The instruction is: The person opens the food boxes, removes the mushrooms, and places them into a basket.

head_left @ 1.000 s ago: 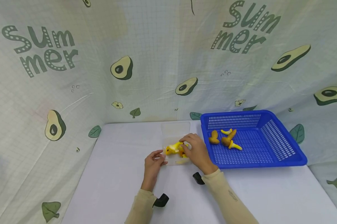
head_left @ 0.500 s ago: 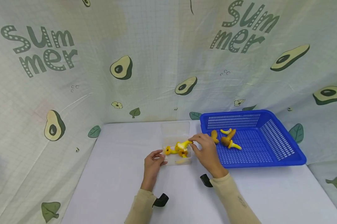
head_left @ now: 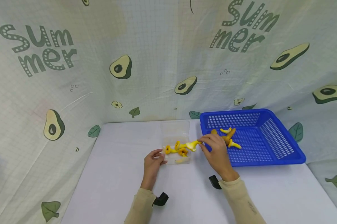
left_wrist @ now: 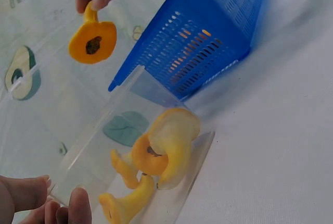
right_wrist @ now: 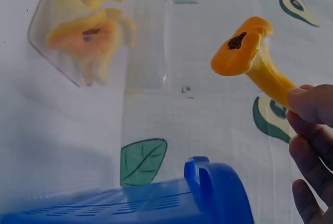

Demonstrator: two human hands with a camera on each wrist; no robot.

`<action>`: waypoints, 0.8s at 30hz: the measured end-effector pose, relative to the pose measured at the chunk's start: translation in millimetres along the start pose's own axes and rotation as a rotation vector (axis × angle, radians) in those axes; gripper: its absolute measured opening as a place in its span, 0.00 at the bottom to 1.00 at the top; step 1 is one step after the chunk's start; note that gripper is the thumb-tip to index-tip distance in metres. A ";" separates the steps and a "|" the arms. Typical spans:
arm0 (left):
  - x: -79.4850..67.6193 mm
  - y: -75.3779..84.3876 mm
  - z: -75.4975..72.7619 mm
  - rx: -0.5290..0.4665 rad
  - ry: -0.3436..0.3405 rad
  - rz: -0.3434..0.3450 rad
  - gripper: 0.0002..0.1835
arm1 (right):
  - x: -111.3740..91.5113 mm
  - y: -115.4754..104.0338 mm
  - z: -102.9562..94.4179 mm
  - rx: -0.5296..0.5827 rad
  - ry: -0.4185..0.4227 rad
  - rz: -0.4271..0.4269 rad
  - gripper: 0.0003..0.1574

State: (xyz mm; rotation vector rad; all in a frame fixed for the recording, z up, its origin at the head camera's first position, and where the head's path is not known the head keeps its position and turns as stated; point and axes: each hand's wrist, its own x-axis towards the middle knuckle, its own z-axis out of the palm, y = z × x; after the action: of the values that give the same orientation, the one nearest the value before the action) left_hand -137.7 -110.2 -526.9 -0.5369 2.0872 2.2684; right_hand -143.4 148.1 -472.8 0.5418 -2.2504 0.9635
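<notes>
My right hand (head_left: 217,154) pinches a yellow trumpet-shaped mushroom (right_wrist: 244,49) by the end of its stem, between thumb and fingertips. In the head view it is held up between the clear plastic box (head_left: 170,160) and the blue basket, its cap toward the box. My left hand (head_left: 152,168) holds the left side of the box, thumb and fingers about its edge (left_wrist: 57,199). Several yellow mushrooms (left_wrist: 174,140) lie in the box, some showing dark centres. The box's clear lid (head_left: 175,127) lies open toward the back.
A blue perforated basket (head_left: 266,163) stands right of the box, with brown mushrooms (head_left: 214,132) and yellow mushrooms (head_left: 235,144) at its left side. The white table (head_left: 115,186) meets a printed cloth backdrop (head_left: 151,93) at the back.
My right hand has lifted the mushroom up from the box and carried it right, toward the basket. My left hand stays at the box's left side.
</notes>
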 end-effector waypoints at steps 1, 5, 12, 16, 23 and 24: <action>0.2 -0.2 -0.1 0.001 0.000 -0.002 0.18 | -0.5 1.1 -1.5 0.000 0.008 -0.003 0.15; 0.4 -0.3 -0.4 -0.002 0.000 -0.010 0.18 | -2.1 5.2 -8.1 -0.002 0.047 -0.010 0.16; -0.3 1.5 -0.9 -0.003 -0.005 -0.016 0.20 | -5.3 15.4 -25.3 -0.013 0.106 0.021 0.18; -0.7 2.1 -1.3 -0.005 -0.004 -0.014 0.19 | -6.8 22.9 -36.2 -0.033 0.133 0.058 0.16; 1.6 -0.6 -1.6 -0.003 -0.006 -0.015 0.20 | -10.2 35.3 -52.7 -0.081 0.152 0.128 0.16; 1.7 -0.6 -1.5 -0.002 -0.005 -0.015 0.20 | -10.5 36.9 -54.6 -0.084 0.154 0.137 0.16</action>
State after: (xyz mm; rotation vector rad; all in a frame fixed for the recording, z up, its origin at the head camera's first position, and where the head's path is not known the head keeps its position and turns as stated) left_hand -138.8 -112.1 -527.9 -0.5448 2.0716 2.2617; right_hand -136.2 214.3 -468.7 0.2702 -2.1998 0.9393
